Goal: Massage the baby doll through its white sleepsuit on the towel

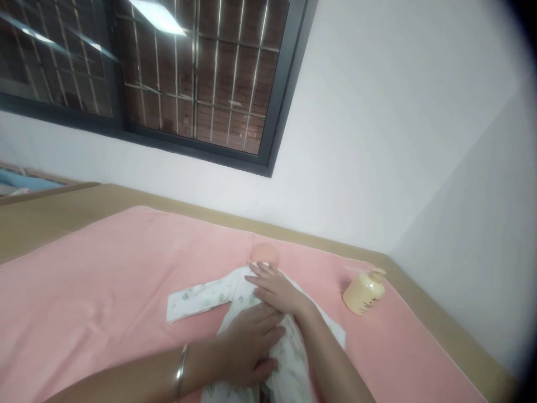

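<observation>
Two hands on garment (197, 296): left hand (247, 342) nearer, right hand (277, 291) by doll head (265, 256).

The light is even and soft and comes from above: a ceiling lamp shows as a bright reflection (157, 15) in the window glass (201, 73), far above the fingers of the right hand (277, 291). The white wall (377, 112) beyond these fingertips is bright and a little washed out. Under the fingers (268, 323) of the left hand (247, 341) lies only a weak, diffuse shadow on the white cloth (289, 358). The whole picture is soft; the print on the cloth beside the fingers is not sharp. Far right of the fingers and above them, the corner is dark from vignetting, and the window frame (277, 112) looks slightly bent.
</observation>
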The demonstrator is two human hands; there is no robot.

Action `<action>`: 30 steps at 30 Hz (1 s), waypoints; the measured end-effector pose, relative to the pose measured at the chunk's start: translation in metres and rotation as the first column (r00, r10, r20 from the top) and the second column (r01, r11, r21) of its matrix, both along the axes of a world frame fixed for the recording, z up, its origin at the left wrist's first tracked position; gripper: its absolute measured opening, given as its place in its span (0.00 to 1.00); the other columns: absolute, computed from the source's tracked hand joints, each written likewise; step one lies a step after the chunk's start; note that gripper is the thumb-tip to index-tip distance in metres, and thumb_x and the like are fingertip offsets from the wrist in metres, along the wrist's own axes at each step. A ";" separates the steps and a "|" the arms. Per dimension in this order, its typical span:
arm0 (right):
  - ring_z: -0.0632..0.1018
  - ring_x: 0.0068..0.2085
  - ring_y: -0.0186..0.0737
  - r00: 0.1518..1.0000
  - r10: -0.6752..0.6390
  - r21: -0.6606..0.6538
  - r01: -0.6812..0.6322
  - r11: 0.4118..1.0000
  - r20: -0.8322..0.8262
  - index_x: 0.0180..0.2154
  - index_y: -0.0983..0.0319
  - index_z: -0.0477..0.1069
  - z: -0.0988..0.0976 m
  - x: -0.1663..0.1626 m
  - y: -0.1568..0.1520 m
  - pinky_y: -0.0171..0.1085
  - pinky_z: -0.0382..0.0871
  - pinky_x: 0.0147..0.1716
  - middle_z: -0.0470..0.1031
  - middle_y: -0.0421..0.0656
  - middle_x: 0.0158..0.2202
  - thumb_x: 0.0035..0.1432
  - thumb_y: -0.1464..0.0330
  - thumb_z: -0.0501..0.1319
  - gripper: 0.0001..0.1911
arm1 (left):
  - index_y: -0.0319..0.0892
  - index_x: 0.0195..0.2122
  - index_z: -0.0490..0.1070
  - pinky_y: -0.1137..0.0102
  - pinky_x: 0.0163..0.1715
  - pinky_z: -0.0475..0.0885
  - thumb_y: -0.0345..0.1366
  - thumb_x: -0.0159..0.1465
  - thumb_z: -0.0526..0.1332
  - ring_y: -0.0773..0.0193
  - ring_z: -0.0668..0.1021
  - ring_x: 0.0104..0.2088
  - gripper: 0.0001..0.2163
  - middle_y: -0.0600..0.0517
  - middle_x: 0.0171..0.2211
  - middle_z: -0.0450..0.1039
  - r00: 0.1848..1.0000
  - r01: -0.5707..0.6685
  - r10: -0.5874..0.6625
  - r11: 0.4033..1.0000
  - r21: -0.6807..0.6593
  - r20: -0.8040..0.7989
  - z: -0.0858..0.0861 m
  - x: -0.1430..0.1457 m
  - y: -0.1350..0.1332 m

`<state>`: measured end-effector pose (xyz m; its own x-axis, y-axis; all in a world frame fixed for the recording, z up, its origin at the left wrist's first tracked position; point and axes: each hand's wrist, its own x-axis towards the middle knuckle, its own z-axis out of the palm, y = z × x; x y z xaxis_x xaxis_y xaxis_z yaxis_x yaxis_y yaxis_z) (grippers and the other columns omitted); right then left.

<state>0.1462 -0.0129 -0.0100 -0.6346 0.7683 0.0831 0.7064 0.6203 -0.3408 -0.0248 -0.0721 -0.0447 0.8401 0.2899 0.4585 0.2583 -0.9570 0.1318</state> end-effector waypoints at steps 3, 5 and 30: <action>0.42 0.68 0.46 0.999 -0.028 -0.056 0.030 0.998 0.043 0.65 0.54 0.51 0.001 0.012 -0.003 0.48 0.38 0.64 0.39 0.40 0.69 0.68 0.55 0.45 0.28 | 0.42 0.50 0.64 0.54 0.53 0.63 0.41 0.59 0.57 0.47 0.69 0.52 0.18 0.41 0.52 0.68 0.999 0.025 -0.025 0.999 0.022 0.019 -0.005 0.000 0.002; 0.39 0.68 0.46 0.999 -0.009 -0.110 0.014 0.994 0.046 0.66 0.53 0.50 0.004 0.018 -0.006 0.48 0.36 0.65 0.37 0.40 0.69 0.68 0.54 0.44 0.28 | 0.42 0.50 0.63 0.54 0.54 0.63 0.41 0.59 0.57 0.47 0.68 0.53 0.18 0.41 0.52 0.68 0.999 0.023 -0.023 0.999 0.024 0.026 -0.007 0.000 0.003; 0.42 0.68 0.47 0.996 -0.086 -0.260 0.089 0.962 0.025 0.66 0.54 0.50 0.016 0.028 -0.018 0.48 0.39 0.64 0.39 0.39 0.69 0.67 0.52 0.44 0.30 | 0.43 0.51 0.63 0.55 0.55 0.62 0.41 0.60 0.57 0.48 0.68 0.55 0.18 0.42 0.54 0.67 0.999 0.033 -0.033 0.999 0.017 0.023 0.001 -0.004 0.001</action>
<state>0.1740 -0.0310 0.0060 -0.5635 0.8149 -0.1354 0.7599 0.4470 -0.4720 -0.0285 -0.0708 -0.0438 0.8381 0.2541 0.4828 0.2234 -0.9672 0.1212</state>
